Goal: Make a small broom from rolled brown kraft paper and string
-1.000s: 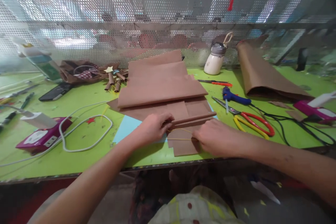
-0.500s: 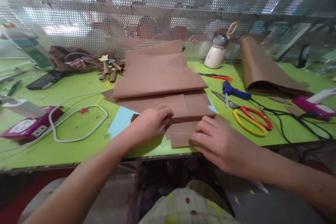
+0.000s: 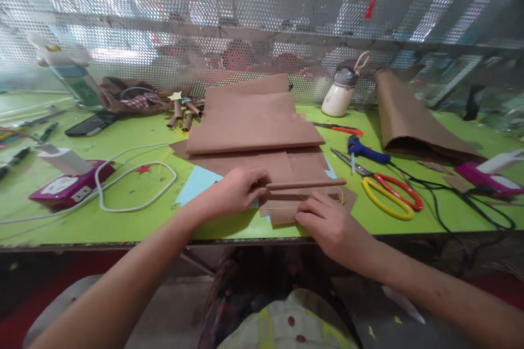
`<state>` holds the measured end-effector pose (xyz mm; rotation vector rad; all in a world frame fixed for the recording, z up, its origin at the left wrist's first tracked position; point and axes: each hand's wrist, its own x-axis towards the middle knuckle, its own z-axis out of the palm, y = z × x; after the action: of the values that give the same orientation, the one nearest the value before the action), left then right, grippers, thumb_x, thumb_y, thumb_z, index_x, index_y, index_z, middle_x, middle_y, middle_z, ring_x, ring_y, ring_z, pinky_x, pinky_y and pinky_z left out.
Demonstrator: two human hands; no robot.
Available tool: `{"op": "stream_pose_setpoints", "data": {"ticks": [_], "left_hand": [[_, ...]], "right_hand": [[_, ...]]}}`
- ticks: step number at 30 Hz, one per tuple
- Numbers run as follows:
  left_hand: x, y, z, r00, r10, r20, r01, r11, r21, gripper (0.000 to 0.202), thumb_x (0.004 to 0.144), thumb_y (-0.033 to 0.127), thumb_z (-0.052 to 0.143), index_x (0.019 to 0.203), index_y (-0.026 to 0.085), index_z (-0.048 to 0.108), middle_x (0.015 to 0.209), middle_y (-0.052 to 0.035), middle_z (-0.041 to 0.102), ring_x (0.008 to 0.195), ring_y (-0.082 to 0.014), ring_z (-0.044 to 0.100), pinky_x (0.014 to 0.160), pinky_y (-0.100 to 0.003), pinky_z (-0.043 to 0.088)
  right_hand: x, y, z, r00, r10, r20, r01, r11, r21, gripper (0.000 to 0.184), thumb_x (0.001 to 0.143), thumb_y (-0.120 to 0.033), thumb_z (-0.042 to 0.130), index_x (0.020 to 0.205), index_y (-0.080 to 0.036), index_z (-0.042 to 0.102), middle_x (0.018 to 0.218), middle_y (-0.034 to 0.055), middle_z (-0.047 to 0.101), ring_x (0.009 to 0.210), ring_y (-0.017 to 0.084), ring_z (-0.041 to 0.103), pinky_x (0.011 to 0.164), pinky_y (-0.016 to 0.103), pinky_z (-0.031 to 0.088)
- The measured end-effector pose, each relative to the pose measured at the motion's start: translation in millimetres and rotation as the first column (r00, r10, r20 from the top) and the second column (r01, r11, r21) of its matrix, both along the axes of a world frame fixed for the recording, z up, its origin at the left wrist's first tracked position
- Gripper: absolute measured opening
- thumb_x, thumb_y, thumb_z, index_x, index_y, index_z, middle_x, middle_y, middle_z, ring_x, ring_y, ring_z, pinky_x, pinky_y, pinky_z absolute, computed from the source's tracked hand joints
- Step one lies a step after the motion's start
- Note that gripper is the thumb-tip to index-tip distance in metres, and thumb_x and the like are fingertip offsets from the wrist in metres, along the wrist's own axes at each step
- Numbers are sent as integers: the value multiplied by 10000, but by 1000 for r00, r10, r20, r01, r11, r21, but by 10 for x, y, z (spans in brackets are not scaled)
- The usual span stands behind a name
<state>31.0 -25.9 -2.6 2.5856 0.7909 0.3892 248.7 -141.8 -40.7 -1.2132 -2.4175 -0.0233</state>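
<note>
My left hand (image 3: 245,190) is closed around the left end of a thin rolled brown paper tube (image 3: 309,184). The tube points right, over layered brown paper sheets (image 3: 295,163). My right hand (image 3: 329,229) rests lower and to the right, fingers bent and pressed together at the yellow string (image 3: 282,208). The string stretches between both hands, and a loop of it shows beyond the right fingers. Under the hands lie brown paper pieces (image 3: 282,219) and a light blue sheet (image 3: 198,184). My fingers hide the left end of the tube.
On the right are scissors (image 3: 387,193), a blue glue gun (image 3: 366,150) with a cord, and a large paper roll (image 3: 409,120). A white bottle (image 3: 339,95) stands behind. Left are a white cable (image 3: 139,210), purple power strip (image 3: 73,185), phone (image 3: 92,123) and small paper tubes (image 3: 186,117).
The view has shifted slightly. The paper tube shows more plainly, reaching right from my left hand. My left fingers have shifted around its end; the right hand stays low near the string.
</note>
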Motion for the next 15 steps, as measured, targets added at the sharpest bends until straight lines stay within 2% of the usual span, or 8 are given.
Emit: {"op": "stream_pose_setpoints", "data": {"ticks": [3,8,15], "left_hand": [[-40,-43,-7,1000,-11,-28,11,1000,-1,158,852,200,476,944,182,604,827,-27,649,715,-143,586,635,-230,415],[-52,-125,-94,1000,1,3,-2,997,78,139,857,196,489,875,182,626,884,-61,624,788,-163,599,717,-254,441],[-57,-139,-164,999,9,31,-13,991,136,114,860,183,489,847,168,601,890,-71,591,820,-172,588,732,-270,446]], "right_hand": [[32,-16,-2,1000,-2,-25,2,1000,14,259,894,-62,375,927,-130,623,903,101,580,863,210,439,763,363,406],[28,-39,11,995,-77,-65,79,996,30,282,897,-59,370,793,-120,625,811,92,533,799,196,413,713,344,396],[-4,15,-14,988,-55,-143,55,999,-3,220,914,-125,424,836,-127,630,784,77,564,793,189,453,709,340,404]]}}
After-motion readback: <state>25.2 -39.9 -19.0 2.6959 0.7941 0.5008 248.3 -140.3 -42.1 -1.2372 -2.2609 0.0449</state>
